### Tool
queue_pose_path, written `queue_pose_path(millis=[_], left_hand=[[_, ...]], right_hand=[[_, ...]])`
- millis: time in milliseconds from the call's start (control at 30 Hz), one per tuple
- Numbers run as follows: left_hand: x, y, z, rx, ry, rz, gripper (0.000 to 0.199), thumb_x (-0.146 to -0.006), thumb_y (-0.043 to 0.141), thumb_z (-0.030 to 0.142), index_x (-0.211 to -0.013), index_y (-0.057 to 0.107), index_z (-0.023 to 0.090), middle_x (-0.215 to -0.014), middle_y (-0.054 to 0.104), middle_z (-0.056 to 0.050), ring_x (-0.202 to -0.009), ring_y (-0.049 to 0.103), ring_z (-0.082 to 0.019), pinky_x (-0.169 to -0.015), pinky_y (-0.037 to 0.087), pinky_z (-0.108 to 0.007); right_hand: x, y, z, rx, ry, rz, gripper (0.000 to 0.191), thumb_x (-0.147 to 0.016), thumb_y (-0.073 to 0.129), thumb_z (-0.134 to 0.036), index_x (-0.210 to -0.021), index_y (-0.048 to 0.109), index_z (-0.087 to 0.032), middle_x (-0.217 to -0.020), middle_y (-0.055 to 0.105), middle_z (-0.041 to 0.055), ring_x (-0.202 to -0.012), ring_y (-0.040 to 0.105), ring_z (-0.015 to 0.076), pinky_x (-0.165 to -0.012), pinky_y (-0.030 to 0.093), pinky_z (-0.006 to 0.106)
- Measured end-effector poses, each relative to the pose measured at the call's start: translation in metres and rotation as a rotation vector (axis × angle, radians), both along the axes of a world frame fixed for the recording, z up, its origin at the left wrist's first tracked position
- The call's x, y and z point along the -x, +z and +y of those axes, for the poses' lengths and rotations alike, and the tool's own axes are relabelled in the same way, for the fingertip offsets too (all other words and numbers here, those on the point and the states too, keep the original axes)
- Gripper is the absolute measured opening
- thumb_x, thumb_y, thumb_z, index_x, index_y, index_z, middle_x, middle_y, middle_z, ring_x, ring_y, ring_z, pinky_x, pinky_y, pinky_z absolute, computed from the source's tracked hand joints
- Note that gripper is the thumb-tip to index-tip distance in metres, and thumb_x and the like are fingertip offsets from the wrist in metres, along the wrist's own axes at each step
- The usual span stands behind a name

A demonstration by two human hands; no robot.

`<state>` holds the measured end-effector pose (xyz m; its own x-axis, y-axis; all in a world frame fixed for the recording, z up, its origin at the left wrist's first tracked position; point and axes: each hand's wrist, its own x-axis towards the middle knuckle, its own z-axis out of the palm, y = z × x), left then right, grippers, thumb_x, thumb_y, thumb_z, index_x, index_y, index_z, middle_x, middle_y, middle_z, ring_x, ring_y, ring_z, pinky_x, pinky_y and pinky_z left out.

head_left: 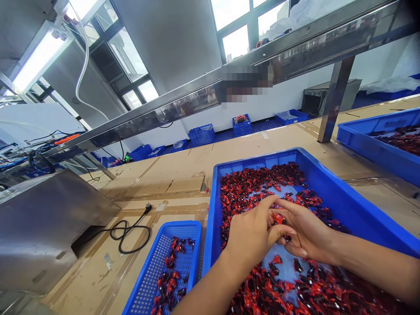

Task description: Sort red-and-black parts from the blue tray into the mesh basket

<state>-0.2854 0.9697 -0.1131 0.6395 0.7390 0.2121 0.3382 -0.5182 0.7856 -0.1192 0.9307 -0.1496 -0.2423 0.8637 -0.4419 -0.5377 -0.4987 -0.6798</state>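
Observation:
Both my hands meet above a large blue tray (328, 175) strewn with small red-and-black plastic parts (262, 179). My left hand (251, 229) has its fingers curled around one red-and-black part (278, 218). My right hand (303, 225) closes in from the other side, its thumb and fingers bent about dark parts (287, 237) at the fingertips. The hands touch each other, and the fingers hide much of what lies between them. Below them a patch of the tray's pale floor shows among the scattered parts.
A smaller perforated blue basket (164, 258) with some red-and-black parts stands left of the tray. Another blue tray (387, 135) of parts is at the right. A black power cord (131, 232) lies beside a metal box (55, 227). A metal rail (197, 94) crosses above the cardboard-covered table.

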Motion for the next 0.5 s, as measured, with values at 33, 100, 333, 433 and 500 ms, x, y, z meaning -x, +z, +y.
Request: queue_pose_path(millis=[33,100,333,433,500], left_hand=[[0.0,-0.001,0.0,0.023,-0.008,-0.013,0.05,-0.099,0.069,0.049,-0.146,0.065,0.034,-0.091,0.073,-0.004,-0.083,0.064,-0.021,-0.079,0.041,-0.026],[-0.003,-0.003,0.0,0.142,0.001,-0.124,0.05,-0.101,0.064,0.054,-0.145,0.063,0.03,-0.09,0.072,-0.004,-0.082,0.065,-0.019,-0.078,0.044,-0.026],[-0.012,-0.019,0.028,1.111,0.106,-0.485,0.059,-0.091,0.061,0.075,-0.116,0.056,0.021,-0.066,0.046,0.008,-0.042,0.027,-0.005,-0.041,0.012,-0.016],[-0.013,-0.026,0.037,1.222,0.149,-0.514,0.051,-0.091,0.065,0.068,-0.108,0.054,0.021,-0.066,0.045,0.008,-0.042,0.028,-0.004,-0.041,0.011,-0.015],[-0.014,-0.029,0.035,1.176,0.153,-0.481,0.051,-0.091,0.063,0.069,-0.105,0.054,0.021,-0.065,0.046,0.007,-0.042,0.03,-0.004,-0.041,0.012,-0.015]], right_hand=[[0.0,0.0,0.0,-0.026,-0.013,-0.02,0.046,-0.096,0.056,-0.065,-0.082,0.063,-0.022,-0.063,0.049,-0.0007,-0.049,0.048,0.0126,-0.029,0.03,0.016],[0.001,-0.001,0.001,-0.072,-0.055,-0.058,0.041,-0.092,0.062,-0.059,-0.078,0.062,-0.021,-0.066,0.05,-0.0006,-0.049,0.047,0.0115,-0.03,0.029,0.016],[0.003,-0.003,0.004,-0.251,-0.119,-0.228,0.043,-0.076,0.085,-0.058,-0.087,0.066,-0.02,-0.069,0.054,-0.0041,-0.048,0.033,0.0067,-0.035,0.026,0.018],[0.001,-0.003,0.003,-0.36,-0.133,-0.375,0.045,-0.078,0.085,-0.062,-0.089,0.068,-0.022,-0.06,0.049,-0.0075,-0.045,0.029,0.0066,-0.039,0.025,0.02],[-0.002,-0.003,0.001,-0.52,-0.094,-0.628,0.037,-0.083,0.082,-0.057,-0.088,0.071,-0.023,-0.066,0.06,-0.0032,-0.055,0.048,0.0118,-0.05,0.037,0.024]])
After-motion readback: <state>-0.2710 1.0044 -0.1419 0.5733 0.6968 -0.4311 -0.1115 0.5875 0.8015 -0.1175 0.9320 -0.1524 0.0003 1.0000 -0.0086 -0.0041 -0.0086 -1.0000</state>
